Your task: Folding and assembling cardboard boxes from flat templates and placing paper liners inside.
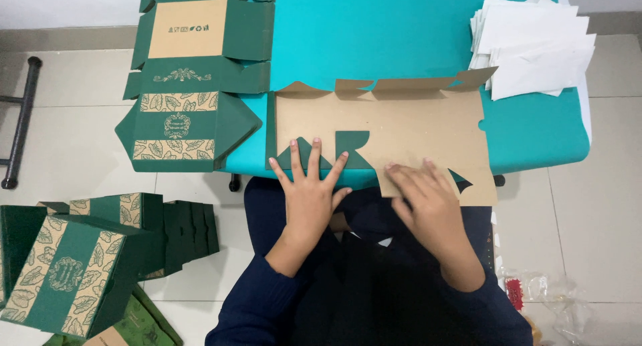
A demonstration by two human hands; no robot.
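1. i see the flat box blank (401, 128) lying kraft side up on the teal table (374, 31), its near edge at the table's 6 o'clock side, just in front of the person.
2. left hand (309, 189): released, fingers spread, palm down. it presses the green folded flaps (328, 152) at the blank's 7 o'clock corner; the rest of the blank runs from the hand toward 2 o'clock.
3. right hand (422, 192): flat, fingers together, grasping nothing. it rests on the blank's near tab at about 5 o'clock of the sheet; most of the blank lies at 12 o'clock of this hand.
4. both hands touch the blank; the two are apart, with a green notch of the blank between them.
5. a stack of unfolded green blanks (194, 78) lies at the table's 10 o'clock, overhanging the edge.
6. a pile of white paper sheets (535, 48) sits at the table's 2 o'clock corner.
7. assembled green boxes (73, 266) stand on the floor at 8 o'clock of the person.
8. clear plastic wrapping (548, 302) lies on the floor at 4 o'clock.
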